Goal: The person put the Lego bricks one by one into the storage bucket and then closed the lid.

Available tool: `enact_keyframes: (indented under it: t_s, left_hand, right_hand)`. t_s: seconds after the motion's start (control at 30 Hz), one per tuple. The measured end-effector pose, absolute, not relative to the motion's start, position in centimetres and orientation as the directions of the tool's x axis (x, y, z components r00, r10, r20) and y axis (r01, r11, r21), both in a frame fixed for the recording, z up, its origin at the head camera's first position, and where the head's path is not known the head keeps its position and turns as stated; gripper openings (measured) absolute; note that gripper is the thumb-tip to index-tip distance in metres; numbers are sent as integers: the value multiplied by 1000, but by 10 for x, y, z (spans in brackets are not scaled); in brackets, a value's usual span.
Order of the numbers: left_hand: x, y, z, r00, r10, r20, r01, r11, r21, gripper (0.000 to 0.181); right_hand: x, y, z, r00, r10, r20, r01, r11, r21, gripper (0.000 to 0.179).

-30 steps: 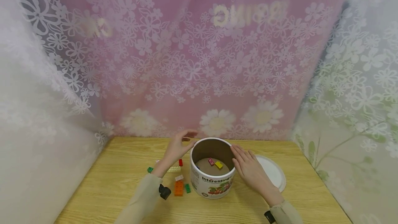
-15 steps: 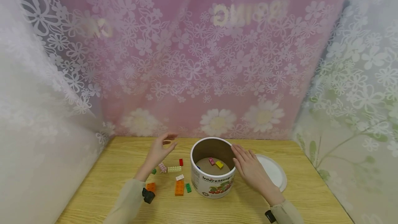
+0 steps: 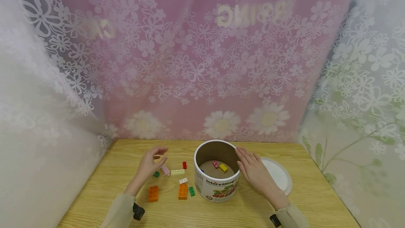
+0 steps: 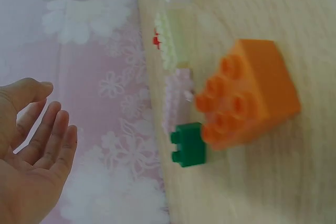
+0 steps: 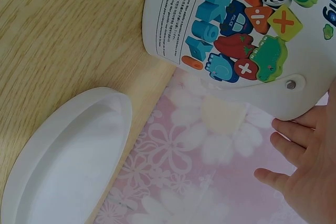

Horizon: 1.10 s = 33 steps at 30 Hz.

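Observation:
My left hand [image 3: 149, 163] hovers above the toy bricks on the left, fingers loosely bent and holding nothing. Nearest below it are a pink brick [image 3: 165, 170] and a dark green brick [image 4: 190, 145]. A large orange brick [image 4: 257, 93] lies closer to the wrist. My right hand [image 3: 253, 170] rests with extended fingers against the right side and rim of a white printed bucket [image 3: 216, 190]. Inside the bucket, a pink brick [image 3: 215, 164] and a yellow brick [image 3: 223, 168] lie on the bottom, with a bit of blue at the left wall.
Between left hand and bucket lie a red brick [image 3: 184, 165], a pale yellow brick [image 3: 178, 172], a white brick [image 3: 183, 181], another orange brick [image 3: 182, 191] and a green brick [image 3: 192, 191]. A white lid [image 5: 68, 156] lies right of the bucket. Curtains surround the table.
My left hand has moved from the bucket's left rim leftward and down over the bricks, uncovering the pink and orange ones. The right hand stays at the bucket.

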<state>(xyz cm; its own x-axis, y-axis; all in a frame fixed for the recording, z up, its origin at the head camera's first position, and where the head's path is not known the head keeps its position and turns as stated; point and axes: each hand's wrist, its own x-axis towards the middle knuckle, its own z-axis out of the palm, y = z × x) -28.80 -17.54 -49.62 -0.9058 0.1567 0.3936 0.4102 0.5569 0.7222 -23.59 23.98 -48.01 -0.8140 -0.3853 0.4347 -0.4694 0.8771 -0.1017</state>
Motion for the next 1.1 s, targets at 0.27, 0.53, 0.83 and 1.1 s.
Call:
enact_keyframes:
  t_s: [0.27, 0.53, 0.83, 1.1]
  left_hand:
    - [-280, -188, -516, -926, 155, 343, 360, 631, 687, 32]
    - [-277, -200, -532, -951, 167, 259, 299, 703, 645, 29]
    - [-276, -210, -541, -955, 205, 215, 296, 722, 625, 23]
    - [-278, -213, -546, -957, 214, 194, 289, 729, 621, 21]
  right_hand:
    - [-236, 240, -479, -818, -386, 426, -469, 877, -105, 52]
    - [-236, 240, -479, -825, -385, 414, -466, 878, -112, 52]
    - [-237, 239, -482, -814, -387, 434, -472, 875, -106, 52]
    - [-237, 239, -481, -821, -381, 425, -467, 876, -117, 52]
